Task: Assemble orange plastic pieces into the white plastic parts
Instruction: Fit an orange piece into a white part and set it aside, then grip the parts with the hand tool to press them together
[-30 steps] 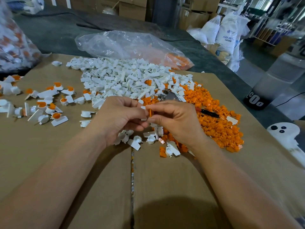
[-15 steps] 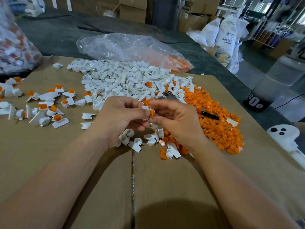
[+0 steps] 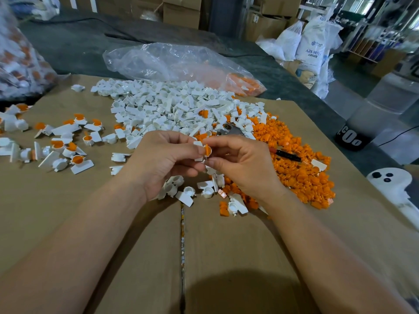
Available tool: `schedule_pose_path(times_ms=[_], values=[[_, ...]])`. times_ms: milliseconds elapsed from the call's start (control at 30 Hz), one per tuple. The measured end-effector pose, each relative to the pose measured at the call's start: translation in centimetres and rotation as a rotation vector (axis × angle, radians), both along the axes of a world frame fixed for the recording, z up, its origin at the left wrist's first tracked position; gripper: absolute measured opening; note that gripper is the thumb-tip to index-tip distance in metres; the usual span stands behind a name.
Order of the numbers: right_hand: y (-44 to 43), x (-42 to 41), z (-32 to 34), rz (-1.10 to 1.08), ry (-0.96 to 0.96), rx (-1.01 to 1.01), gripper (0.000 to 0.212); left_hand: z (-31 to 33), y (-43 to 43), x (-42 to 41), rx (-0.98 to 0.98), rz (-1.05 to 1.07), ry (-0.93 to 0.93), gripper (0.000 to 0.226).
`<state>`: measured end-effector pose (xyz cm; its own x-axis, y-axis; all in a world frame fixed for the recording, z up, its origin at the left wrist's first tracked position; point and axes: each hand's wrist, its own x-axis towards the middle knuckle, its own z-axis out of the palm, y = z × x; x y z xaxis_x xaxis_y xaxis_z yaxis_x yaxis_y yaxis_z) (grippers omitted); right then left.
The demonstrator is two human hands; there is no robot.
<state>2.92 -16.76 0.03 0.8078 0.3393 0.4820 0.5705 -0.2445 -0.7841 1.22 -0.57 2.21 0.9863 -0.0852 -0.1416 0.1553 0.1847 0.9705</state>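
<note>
Orange plastic piece pinched by right hand, touching white plastic part gripped by left hand, both held above cardboard-covered bench, pile of white parts and heap of orange pieces just behind.

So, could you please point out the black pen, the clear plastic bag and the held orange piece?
black pen (image 3: 288,155): head view, middle of barrel.
clear plastic bag (image 3: 163,62): head view, crinkled upper side.
orange piece (image 3: 207,150): head view, round face between fingertips.
</note>
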Motion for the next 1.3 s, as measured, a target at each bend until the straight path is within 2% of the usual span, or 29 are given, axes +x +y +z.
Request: schedule_pose_path(times_ms=[133, 300, 500, 667, 800, 967, 1067, 1133, 1233, 1300], values=[[0.0, -0.1, 0.0, -0.005, -0.007, 0.002, 0.048, 0.0, 0.0, 0.0, -0.006, -0.002, 0.012, 0.012], [0.0, 0.0, 0.0, 0.008, -0.015, 0.017, 0.046, 0.1, 0.0, -0.1, -0.010, -0.001, 0.003, 0.027], [-0.1, 0.2, -0.2, -0.012, -0.066, 0.037, 0.040, 0.0, 0.0, -0.1, 0.009, -0.015, 0.018, 0.017], [-0.1, 0.4, -0.3, -0.004, -0.096, 0.023, 0.038, 0.0, 0.0, -0.1, 0.021, -0.015, 0.009, 0.026], [0.0, 0.2, -0.2, 0.002, -0.112, 0.007, 0.039, -0.1, 0.0, 0.0, 0.051, -0.022, 0.008, 0.012], [-0.5, -0.1, 0.9, -0.024, 0.029, -0.064, 0.034, -0.1, 0.0, -0.1, 0.048, 0.001, 0.006, 0.008], [-2.7, 0.8, 2.2, -0.290, 0.094, -0.211, 0.043, -0.1, 0.1, 0.1, 0.009, 0.037, 0.011, 0.010], [-4.7, 1.5, 2.7, -0.473, 0.131, -0.421, 0.058, -0.1, 0.2, 0.1, -0.001, 0.042, 0.005, 0.009], [-6.6, 2.3, 2.8, -0.497, 0.376, -0.814, 0.104, -0.2, 0.2, 0.1, -0.015, 0.043, -0.002, 0.008], [-6.8, 2.6, 2.3, -0.468, 0.463, -1.004, 0.116, -0.2, 0.3, 0.1, -0.028, 0.048, -0.005, 0.008]])
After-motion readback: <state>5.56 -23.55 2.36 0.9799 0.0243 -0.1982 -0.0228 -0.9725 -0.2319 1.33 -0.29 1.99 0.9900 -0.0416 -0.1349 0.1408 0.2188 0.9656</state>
